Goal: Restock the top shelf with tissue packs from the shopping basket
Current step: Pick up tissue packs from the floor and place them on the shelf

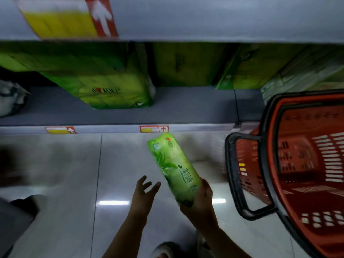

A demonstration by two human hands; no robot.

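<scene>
Near the bottom centre of the frame, a person's right hand [200, 203] gripped the lower end of a green tissue pack [173, 164], fingers and thumb curled round it. The pack was long and narrow, printed with leaves and dark lettering. It was held in the air above the floor, slanting up and to the left, with its far end just below the front edge of the lower shelf [186, 108].

Just left of the pack, the left hand [144, 194] was raised with its fingers spread and straight. It held nothing and stood close to the pack without touching it.

At the right of the frame was a red shopping basket [301, 146] with a black rim and a black handle [230, 174] hanging on its left side, near the right hand.

Across the middle ran the grey lower shelf. A large green pack [111, 90] stood on it left of centre, and more green packs [186, 66] sat further back in shadow. Two yellow and red price labels [154, 129] were fixed to its front edge, one straight above the held pack.

Along the top of the frame ran a pale upper shelf board [204, 19] with a blurred yellow and red label [65, 17] at the upper left.

Glossy pale floor tiles [55, 183] filled the lower left, and a light shoe [165, 250] showed at the bottom edge.
</scene>
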